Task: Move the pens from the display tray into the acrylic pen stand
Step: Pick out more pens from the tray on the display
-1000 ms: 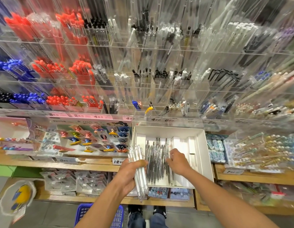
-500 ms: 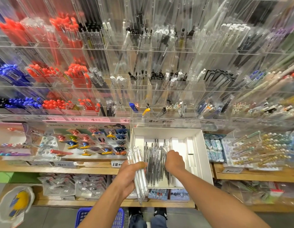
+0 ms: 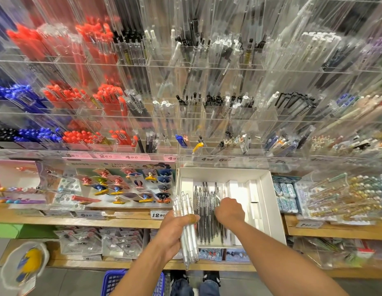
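Observation:
A white display tray (image 3: 269, 201) sits on the wooden shelf and holds a row of dark clear-barrelled pens (image 3: 205, 210). My left hand (image 3: 175, 233) grips a bundle of white translucent pens (image 3: 187, 231) at the tray's left edge. My right hand (image 3: 229, 212) reaches into the tray, fingers curled down onto the dark pens and pinching at them. Above rises the acrylic pen stand (image 3: 218, 116), a wall of clear compartments with pens standing in them.
Red and blue pens (image 3: 109, 99) fill the stand's left compartments. A card of clips (image 3: 132, 184) lies left of the tray, erasers (image 3: 285, 195) and glittery pens (image 3: 346, 197) to its right. A blue basket (image 3: 113, 283) sits on the floor by my feet.
My right hand has slid forward and slightly left over the dark pens in the tray. The left hand keeps its bundle in about the same place.

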A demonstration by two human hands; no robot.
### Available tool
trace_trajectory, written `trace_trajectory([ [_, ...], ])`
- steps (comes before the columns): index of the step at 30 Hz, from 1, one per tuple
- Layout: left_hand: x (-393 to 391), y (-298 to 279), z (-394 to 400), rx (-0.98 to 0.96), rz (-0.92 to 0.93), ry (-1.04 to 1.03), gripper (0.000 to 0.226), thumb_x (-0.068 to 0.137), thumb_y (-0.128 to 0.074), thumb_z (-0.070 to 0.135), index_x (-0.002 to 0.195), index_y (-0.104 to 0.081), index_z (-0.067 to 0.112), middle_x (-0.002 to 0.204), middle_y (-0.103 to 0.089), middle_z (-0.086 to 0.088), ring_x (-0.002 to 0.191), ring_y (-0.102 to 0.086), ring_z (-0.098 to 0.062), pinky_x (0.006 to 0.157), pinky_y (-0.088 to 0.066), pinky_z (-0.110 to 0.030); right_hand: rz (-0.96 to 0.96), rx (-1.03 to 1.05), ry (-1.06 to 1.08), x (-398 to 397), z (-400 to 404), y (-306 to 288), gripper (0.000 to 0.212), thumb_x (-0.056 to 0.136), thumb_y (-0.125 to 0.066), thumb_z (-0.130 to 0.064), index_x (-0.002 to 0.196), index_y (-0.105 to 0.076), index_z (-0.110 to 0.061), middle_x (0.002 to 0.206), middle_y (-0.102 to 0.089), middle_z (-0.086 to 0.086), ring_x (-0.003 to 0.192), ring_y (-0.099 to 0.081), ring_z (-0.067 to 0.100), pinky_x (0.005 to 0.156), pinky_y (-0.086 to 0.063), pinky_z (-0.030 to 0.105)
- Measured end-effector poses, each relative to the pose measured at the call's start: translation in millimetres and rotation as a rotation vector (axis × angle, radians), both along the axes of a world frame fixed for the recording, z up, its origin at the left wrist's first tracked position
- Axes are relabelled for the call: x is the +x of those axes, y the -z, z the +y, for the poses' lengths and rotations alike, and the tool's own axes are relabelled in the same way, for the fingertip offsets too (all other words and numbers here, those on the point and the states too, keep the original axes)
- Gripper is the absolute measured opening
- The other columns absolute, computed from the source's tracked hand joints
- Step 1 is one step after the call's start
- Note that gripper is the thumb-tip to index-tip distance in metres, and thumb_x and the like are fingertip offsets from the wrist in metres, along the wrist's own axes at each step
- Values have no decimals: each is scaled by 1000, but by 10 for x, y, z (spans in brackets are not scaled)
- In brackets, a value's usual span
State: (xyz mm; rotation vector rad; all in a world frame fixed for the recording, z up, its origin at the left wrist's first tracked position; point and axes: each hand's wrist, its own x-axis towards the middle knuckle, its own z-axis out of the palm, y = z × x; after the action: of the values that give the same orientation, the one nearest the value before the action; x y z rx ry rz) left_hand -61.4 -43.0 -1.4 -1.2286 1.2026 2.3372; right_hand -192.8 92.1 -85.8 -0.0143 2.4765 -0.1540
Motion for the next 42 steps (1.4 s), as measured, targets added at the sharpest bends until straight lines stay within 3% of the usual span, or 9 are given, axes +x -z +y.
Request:
trace_trajectory([
  [4,-10,23,-34,27,-7,5,64,69,-81,0,126,-52,-2,103,-63,-17,84,-63,-24,70,-53,-35,-79,-243,146,-49,124,-78,31,95,-50,-21,119,-51,-1,83,-59,0,60,-59,10,41,-41,21],
  [8,3,50,-48,55,9,16,73,70,-81,0,134,-46,-3,102,-63,-17,81,-63,-23,59,-55,-30,-277,-469,252,-65,374,-244,47,99,-43,-21,141,-35,0,96,-60,6,77,-60,13,76,-50,33],
  [10,3,47,-55,39,34,20,82,64,-84,7,136,-45,-1,111,-65,-19,87,-63,-24,70,-56,-35,-338,-595,348,-57,476,-342,45,100,-43,-17,141,-36,1,89,-65,11,80,-62,18,85,-49,39],
  [12,2,34,-60,34,51,10,100,54,-89,17,140,-43,0,133,-56,-25,113,-59,-34,97,-50,-45,-360,-712,426,-20,546,-466,40,100,-46,-14,136,-39,1,88,-66,14,72,-61,20,73,-53,38],
  [15,41,-40,-51,11,74,15,134,37,-96,29,150,-29,1,154,-34,-27,143,-30,-42,117,-27,-55,-414,-872,514,52,630,-668,45,96,-50,-3,138,-35,-9,102,-62,17,67,-58,20,66,-52,34],
  [22,214,-334,-31,-4,75,18,90,59,-85,14,137,-45,-5,143,-46,-30,135,-43,-44,109,-40,-55,-482,-1107,515,147,640,-1171,25,96,-52,1,120,-48,-4,99,-58,15,75,-54,20,69,-53,37],
  [25,361,-459,-16,-31,108,-36,77,65,-80,9,133,-48,-7,101,-65,-18,90,-65,-28,71,-57,-38,-551,-1192,481,248,562,-1292,25,100,-52,-16,121,-48,-3,78,-56,8,64,-52,17,63,-52,34],
  [27,497,-496,1,-43,127,-81,64,67,-78,8,125,-55,-7,96,-64,-16,83,-62,-26,72,-54,-38,-621,-1200,421,326,480,-1351,32,100,-51,-23,126,-47,-7,73,-57,5,62,-53,17,64,-53,34],
  [42,2835,-111,553,-3,22,-949,9,83,-66,-6,91,-65,-2,66,-70,-12,52,-68,-17,47,-55,-23,-1139,-752,-217,1995,-499,-1098,19,104,-42,-20,110,-55,-7,76,-59,4,65,-54,17,63,-56,36],
])
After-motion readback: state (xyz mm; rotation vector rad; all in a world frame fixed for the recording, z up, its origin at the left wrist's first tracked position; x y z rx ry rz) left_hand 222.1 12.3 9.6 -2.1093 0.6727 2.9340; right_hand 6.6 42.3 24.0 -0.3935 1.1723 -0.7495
